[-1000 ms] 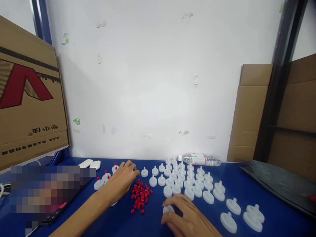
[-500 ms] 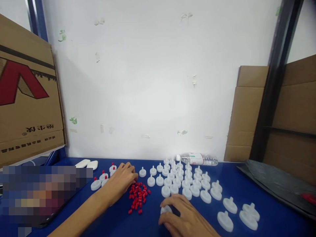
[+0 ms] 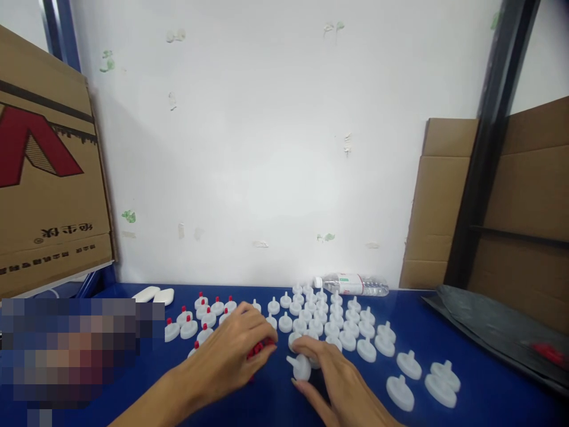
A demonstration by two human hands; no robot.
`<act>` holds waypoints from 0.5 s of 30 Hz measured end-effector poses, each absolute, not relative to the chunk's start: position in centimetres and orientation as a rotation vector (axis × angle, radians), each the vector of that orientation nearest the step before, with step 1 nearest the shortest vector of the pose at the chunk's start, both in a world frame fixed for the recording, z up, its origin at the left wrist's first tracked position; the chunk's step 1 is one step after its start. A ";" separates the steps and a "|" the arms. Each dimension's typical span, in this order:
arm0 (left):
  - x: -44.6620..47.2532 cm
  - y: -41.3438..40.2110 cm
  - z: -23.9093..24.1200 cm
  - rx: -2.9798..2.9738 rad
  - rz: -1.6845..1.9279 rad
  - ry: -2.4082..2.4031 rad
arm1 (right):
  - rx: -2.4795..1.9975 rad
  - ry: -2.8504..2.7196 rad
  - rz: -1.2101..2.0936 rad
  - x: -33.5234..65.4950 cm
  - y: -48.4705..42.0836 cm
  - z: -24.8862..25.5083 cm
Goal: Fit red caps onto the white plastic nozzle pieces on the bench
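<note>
On the blue table my right hand grips a white nozzle cap, tilted with its spout pointing left. My left hand lies over the pile of small red caps, fingers curled down onto them; what they pinch is hidden. Beyond both hands stand several white nozzle caps without red tips. To the left are several white caps with red tips.
A plastic water bottle lies at the wall. Cardboard boxes stand left and right. A dark bag lies at the right. Two white oblong pieces lie back left. A blurred area fills the lower left.
My left hand moved right from the red-tipped caps onto the red pile. My right hand lifted its white cap and tilted it toward the left hand.
</note>
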State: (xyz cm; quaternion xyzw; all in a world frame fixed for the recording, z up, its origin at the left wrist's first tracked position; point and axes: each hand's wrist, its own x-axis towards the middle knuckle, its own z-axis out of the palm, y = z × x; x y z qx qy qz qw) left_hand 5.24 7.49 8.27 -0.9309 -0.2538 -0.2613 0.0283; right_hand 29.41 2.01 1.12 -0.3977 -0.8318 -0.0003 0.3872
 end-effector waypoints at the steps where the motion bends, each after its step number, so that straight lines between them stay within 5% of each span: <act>1: 5.6 7.1 8.1 -2.907 -0.785 -0.733 | -1.009 -2.112 0.005 29.4 2.1 1.0; 15: 6.9 7.3 4.7 -2.660 -0.673 -0.542 | -0.939 -2.247 0.126 29.7 2.3 1.4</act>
